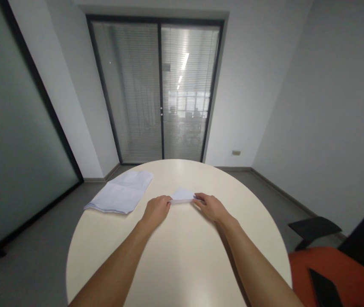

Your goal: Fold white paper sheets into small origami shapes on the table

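Observation:
A small folded sheet of white paper [182,195] is near the middle of the round table. Its far side comes to a low point and its near edge runs straight between my hands. My left hand [158,209] pinches the left end of that edge, fingers curled. At the opposite end, my right hand [212,206] grips the paper between thumb and fingers. The fingertips partly hide both corners of the paper.
The round cream table [175,251] spreads beneath both arms. A stack of white paper sheets [121,192] lies at its left side, reaching the edge. An orange-red chair [335,268] with black armrests stands at the right. Behind the table is a glass door with blinds [159,94].

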The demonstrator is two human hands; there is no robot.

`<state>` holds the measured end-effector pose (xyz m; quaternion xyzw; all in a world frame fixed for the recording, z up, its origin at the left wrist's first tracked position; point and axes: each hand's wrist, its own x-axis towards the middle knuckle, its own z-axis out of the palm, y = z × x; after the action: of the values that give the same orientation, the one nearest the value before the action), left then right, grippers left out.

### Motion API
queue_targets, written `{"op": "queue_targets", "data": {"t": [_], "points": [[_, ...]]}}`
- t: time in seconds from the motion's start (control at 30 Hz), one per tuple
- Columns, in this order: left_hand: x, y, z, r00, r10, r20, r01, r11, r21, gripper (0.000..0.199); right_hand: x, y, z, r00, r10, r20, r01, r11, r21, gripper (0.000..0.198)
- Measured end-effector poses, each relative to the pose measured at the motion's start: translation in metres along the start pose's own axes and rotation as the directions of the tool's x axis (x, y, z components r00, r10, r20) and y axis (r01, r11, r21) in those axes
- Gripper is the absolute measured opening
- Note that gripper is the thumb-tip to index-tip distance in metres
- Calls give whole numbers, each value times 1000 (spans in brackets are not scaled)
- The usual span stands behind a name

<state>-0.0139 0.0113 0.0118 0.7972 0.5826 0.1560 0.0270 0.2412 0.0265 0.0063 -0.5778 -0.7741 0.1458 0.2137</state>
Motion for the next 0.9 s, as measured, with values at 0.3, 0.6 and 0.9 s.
{"op": "queue_targets", "data": {"t": [0.3,0.6,0.9], "points": [[0,-3,0,999,-41,-7,41,999,33,26,3,9,-3,991,102,-83,-108,992,-70,40],[1,-5,3,995,-98,-33,100,990,97,30,9,19,5,977,158,-141,-159,987,3,38],[1,-6,4,990,-134,-50,140,981,132,26,12,23,9,971,189,-147,-188,982,26,35]]}}
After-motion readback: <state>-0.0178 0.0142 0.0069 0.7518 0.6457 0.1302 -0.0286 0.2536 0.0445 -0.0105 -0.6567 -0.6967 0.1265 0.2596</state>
